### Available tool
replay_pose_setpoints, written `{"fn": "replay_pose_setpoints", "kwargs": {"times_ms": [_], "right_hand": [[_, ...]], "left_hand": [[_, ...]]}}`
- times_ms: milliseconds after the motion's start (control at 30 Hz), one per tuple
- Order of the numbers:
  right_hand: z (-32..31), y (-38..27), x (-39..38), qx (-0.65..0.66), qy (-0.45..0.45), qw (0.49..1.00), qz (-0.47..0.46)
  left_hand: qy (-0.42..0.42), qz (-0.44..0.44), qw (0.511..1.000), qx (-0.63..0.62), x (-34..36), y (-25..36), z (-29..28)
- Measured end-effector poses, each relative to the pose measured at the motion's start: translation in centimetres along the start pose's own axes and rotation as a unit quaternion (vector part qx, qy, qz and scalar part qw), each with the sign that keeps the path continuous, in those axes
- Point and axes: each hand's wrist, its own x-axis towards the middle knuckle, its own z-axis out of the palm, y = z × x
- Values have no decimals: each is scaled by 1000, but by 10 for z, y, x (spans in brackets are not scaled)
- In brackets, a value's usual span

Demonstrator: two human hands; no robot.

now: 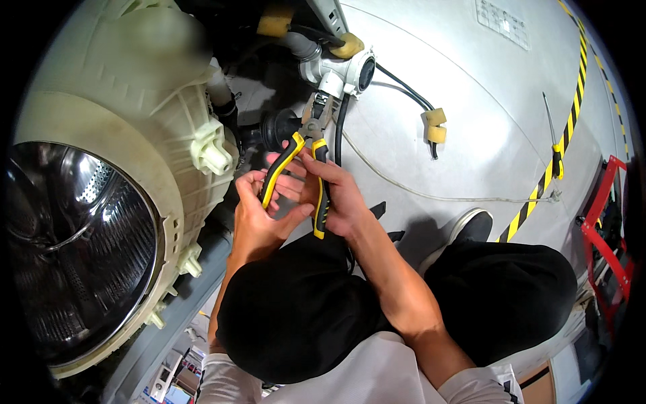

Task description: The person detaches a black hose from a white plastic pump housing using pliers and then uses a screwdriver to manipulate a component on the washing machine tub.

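Right at the grip, I have metal pliers with spread yellow-and-black handles (312,129). My left hand (257,217) is wrapped around one handle, my right hand (341,196) around the other. Just beyond the grip, the pliers' nose lies at the lower neck of a white plastic cylindrical housing (334,70); whether it bites, I cannot tell. Left of the grip stands a cream plastic tub (81,113); well off right lies a thin yellow-handled screwdriver (558,163).
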Motion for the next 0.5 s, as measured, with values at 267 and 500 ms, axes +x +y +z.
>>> {"fn": "replay_pose_setpoints", "kwargs": {"times_ms": [267, 500], "right_hand": [[3, -3, 5, 55, -16, 998, 0], [-4, 6, 10, 156, -72, 985, 19]], "left_hand": [[-58, -55, 988, 130, -2, 36, -7], [-57, -60, 979, 187, -4, 44, -2]]}}
